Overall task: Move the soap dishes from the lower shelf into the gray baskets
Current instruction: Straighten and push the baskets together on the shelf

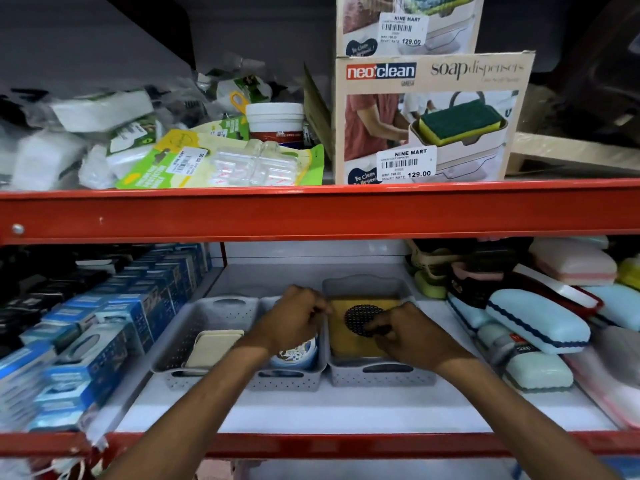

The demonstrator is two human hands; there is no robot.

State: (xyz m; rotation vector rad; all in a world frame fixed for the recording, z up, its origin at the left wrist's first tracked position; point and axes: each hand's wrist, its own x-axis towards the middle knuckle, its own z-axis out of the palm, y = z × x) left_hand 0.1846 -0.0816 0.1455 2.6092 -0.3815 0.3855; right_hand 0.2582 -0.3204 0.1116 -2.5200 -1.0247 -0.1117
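Three gray perforated baskets stand side by side on the white lower shelf. The left basket [180,344] holds a cream soap dish [211,351]. The middle basket [287,379] holds a blue-and-white patterned soap dish [298,355]. In the right basket [381,375] lies a yellow soap dish [349,341] with a round black mesh drain. My left hand [294,317] grips the yellow dish's left edge. My right hand [412,337] holds its right side, fingers on the mesh. More soap dishes [536,323], light blue, green and pink, are piled on the shelf at the right.
Blue boxed goods [104,337] fill the shelf's left side. A red shelf beam [311,213] crosses overhead, close above the baskets. The upper shelf carries soap dispenser boxes [429,119] and packaged items. Bare white shelf [311,410] lies in front of the baskets.
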